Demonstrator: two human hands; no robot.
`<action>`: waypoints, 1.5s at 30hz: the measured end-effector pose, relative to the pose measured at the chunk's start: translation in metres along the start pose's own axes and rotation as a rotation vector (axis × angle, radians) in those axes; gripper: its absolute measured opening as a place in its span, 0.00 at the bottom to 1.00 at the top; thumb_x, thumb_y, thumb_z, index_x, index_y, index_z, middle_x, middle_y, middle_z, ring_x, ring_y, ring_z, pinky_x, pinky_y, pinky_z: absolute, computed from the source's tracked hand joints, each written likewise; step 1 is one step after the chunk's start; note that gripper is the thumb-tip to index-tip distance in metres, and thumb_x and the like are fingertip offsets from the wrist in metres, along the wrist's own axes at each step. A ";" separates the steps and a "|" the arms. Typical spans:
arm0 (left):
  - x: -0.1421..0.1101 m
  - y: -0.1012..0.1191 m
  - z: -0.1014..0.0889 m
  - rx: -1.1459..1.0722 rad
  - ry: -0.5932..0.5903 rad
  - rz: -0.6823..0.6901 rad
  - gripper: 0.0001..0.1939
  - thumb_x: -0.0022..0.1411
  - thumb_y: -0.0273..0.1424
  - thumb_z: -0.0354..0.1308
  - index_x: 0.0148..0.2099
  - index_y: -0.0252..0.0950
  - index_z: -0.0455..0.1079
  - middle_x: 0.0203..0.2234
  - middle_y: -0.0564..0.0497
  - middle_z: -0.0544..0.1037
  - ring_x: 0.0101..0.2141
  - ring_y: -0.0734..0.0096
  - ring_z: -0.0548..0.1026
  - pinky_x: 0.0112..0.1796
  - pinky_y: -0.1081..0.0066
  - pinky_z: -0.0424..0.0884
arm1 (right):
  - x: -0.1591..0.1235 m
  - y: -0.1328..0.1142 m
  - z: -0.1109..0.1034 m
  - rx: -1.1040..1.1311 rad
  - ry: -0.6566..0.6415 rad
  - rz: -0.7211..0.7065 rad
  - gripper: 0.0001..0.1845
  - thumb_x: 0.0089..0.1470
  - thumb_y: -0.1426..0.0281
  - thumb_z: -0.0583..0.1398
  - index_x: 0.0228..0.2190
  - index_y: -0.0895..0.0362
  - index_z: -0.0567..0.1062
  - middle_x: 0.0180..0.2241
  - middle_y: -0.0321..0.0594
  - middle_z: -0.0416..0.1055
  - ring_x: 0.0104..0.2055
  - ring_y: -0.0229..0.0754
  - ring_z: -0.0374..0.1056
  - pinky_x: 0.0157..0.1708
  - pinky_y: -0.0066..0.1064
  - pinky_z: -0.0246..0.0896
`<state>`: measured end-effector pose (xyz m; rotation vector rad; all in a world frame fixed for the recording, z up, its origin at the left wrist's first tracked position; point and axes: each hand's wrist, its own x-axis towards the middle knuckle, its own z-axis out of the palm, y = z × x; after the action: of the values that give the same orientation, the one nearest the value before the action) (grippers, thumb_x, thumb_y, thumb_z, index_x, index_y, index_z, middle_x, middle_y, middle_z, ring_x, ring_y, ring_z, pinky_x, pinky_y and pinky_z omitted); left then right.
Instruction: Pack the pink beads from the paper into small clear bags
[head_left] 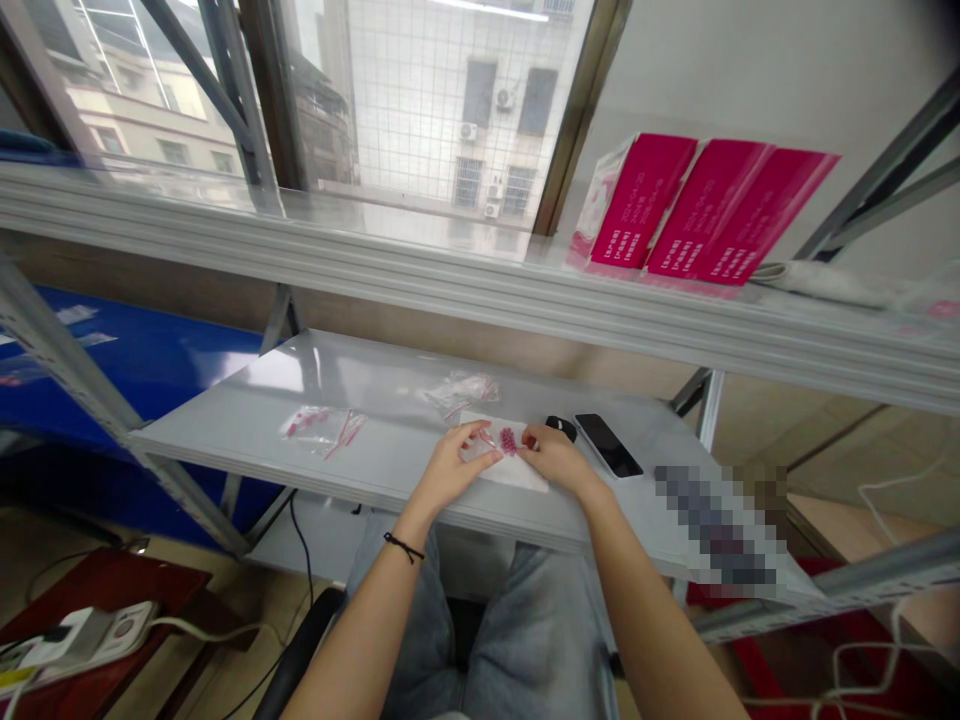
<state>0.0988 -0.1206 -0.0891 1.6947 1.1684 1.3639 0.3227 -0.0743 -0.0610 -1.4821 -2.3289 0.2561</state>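
While both hands work over a white sheet (517, 476), the pink bead-like pcs (508, 441) sit heaped on it, between my L hand (450, 464) at 9 o'clock & R hand (560, 462) at 3 o'clock. L thumb & fingertips parted, small clear baggie (486, 438) between; can't tell if gripped. R fingertips bunched at heap's near-R edge; can't tell if pinching a pc. Step, my read: handling loose pcs beside baggie; next move prob. calls for light fingertips. Heap roundish, no clear axis/pointing end; baggie's pink strip runs approx. 10-to-4 o'clock.
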 end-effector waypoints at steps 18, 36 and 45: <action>0.000 -0.006 0.002 0.011 -0.003 0.034 0.25 0.57 0.38 0.69 0.56 0.38 0.73 0.46 0.46 0.80 0.45 0.61 0.75 0.47 0.64 0.70 | 0.005 0.009 0.004 -0.024 -0.088 -0.144 0.11 0.59 0.75 0.58 0.36 0.58 0.82 0.36 0.45 0.79 0.39 0.46 0.73 0.42 0.31 0.61; -0.004 -0.002 0.000 0.022 -0.021 0.057 0.27 0.56 0.38 0.70 0.57 0.38 0.73 0.47 0.45 0.79 0.46 0.59 0.75 0.47 0.64 0.69 | -0.002 -0.040 -0.054 0.132 -0.004 -0.171 0.09 0.62 0.70 0.57 0.38 0.56 0.79 0.37 0.40 0.78 0.36 0.41 0.71 0.38 0.28 0.61; -0.003 -0.004 -0.001 -0.040 -0.049 0.069 0.27 0.56 0.35 0.70 0.57 0.38 0.73 0.50 0.46 0.78 0.46 0.60 0.74 0.48 0.65 0.68 | 0.004 -0.083 -0.063 0.124 -0.057 -0.339 0.11 0.60 0.76 0.59 0.35 0.56 0.82 0.34 0.40 0.78 0.34 0.40 0.71 0.35 0.28 0.59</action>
<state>0.0963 -0.1219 -0.0935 1.7449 1.0571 1.3704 0.2767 -0.1093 0.0260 -1.0146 -2.5103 0.3463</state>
